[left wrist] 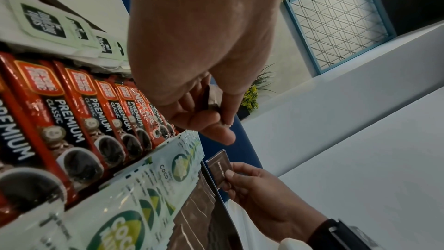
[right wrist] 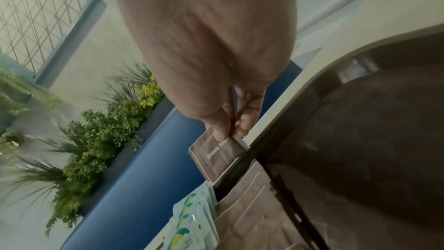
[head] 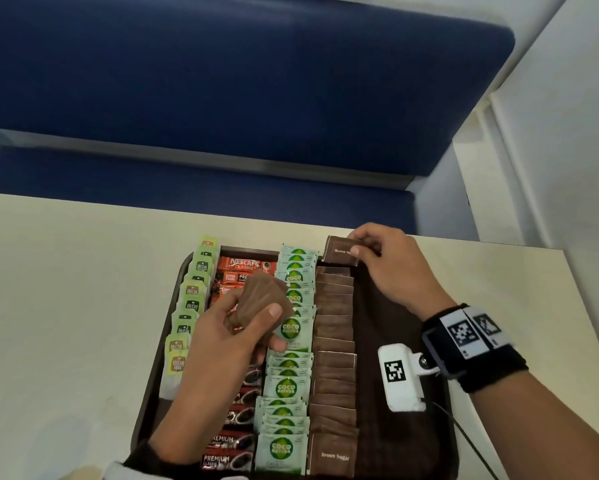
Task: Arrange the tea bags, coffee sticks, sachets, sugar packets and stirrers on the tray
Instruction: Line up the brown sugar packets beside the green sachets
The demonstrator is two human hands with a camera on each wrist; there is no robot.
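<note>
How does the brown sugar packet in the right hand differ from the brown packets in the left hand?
The right hand pinches one dark brown sugar packet, printed face up, at the far end of the dark brown tray. The left hand holds a fanned bunch of brown packets with plain faces showing, above the coffee sticks. Both are brown paper packets.

blue bench [head: 242,81] | cream table [head: 66,306] | latticed window [left wrist: 336,18] | plants [right wrist: 105,126]

A dark brown tray [head: 391,306] carries four overlapping rows: green tea bags [head: 187,306] along its left edge, red coffee sticks [head: 234,441], pale green Coco Natura sachets [head: 286,388], then brown sugar packets [head: 334,375]. One brown sugar packet [head: 341,251] is held at the far rim; a small sheaf of brown packets [head: 261,299] is held above the coffee sticks.
</note>
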